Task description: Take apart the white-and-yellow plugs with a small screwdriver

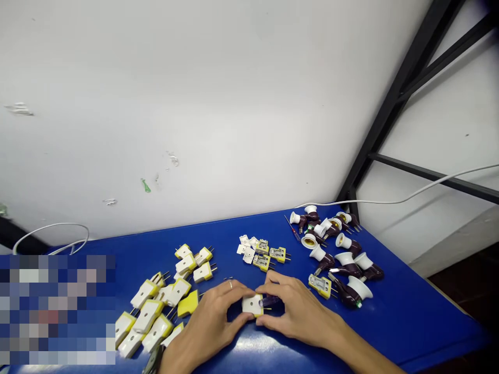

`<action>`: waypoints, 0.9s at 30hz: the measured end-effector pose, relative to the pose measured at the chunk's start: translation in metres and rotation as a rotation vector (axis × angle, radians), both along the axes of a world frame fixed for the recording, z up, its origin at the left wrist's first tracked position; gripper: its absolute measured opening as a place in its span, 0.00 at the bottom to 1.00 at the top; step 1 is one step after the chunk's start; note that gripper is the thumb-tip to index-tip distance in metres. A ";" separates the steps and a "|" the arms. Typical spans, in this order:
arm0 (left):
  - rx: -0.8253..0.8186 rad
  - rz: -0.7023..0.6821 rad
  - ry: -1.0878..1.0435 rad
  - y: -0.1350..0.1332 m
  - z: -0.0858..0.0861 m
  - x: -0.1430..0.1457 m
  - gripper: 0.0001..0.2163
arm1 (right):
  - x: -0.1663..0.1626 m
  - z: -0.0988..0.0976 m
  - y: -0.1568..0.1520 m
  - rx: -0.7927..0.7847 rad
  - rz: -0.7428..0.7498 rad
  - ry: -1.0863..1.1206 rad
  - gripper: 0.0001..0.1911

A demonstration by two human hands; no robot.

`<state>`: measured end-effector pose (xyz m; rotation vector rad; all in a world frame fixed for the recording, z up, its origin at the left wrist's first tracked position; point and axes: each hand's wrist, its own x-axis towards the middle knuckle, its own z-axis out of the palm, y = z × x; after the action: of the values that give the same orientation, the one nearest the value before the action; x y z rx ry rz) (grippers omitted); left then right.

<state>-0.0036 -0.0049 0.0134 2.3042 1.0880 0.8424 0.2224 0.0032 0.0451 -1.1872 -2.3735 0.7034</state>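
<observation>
Between my two hands, near the table's front, is a white-and-yellow electrical plug [252, 305] with its white face up and a pin pointing right. My left hand [218, 311] pinches its left side, with thumb and finger on opposite edges. My right hand [292, 306] closes thumb and fingertips on its right edges. Under the right fingers a clear, purplish handle [268, 301] shows, like that of a screwdriver; its tip is hidden. Just beyond lie open plug halves [262, 262] with metal parts showing, and loose white covers [248, 253]. Tiny screws [227, 278] lie behind my left hand.
Several white-and-yellow plugs [148, 314] are heaped at left. White-and-maroon lamp holders [346, 262] crowd the right, with a thin screwdriver [293, 229] and another open plug half [322, 285]. A wall backs the blue table [409, 322]; a black metal frame [374, 124] rises at right. The lower left is pixelated.
</observation>
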 end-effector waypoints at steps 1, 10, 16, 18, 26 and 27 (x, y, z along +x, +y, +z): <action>0.030 0.013 0.020 0.002 0.002 -0.004 0.10 | 0.003 0.003 0.000 -0.018 -0.019 -0.009 0.23; 0.071 0.665 0.468 0.007 0.027 -0.116 0.15 | 0.085 -0.014 -0.003 0.181 -0.417 -0.441 0.17; 0.033 0.714 0.575 -0.001 0.026 -0.123 0.16 | 0.095 -0.028 -0.007 0.215 -0.360 -0.494 0.09; 0.085 0.690 0.562 0.001 0.025 -0.118 0.15 | 0.087 -0.024 -0.007 0.191 -0.320 -0.443 0.09; 0.222 0.604 0.498 0.011 0.015 -0.115 0.14 | 0.043 -0.019 -0.005 0.100 -0.201 -0.376 0.09; 0.235 0.592 0.491 0.012 0.014 -0.114 0.15 | 0.039 -0.019 -0.005 0.090 -0.188 -0.359 0.09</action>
<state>-0.1178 0.0069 0.0275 2.4818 2.0501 0.6310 0.2615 -0.0022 0.0258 -1.5810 -2.4951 0.3406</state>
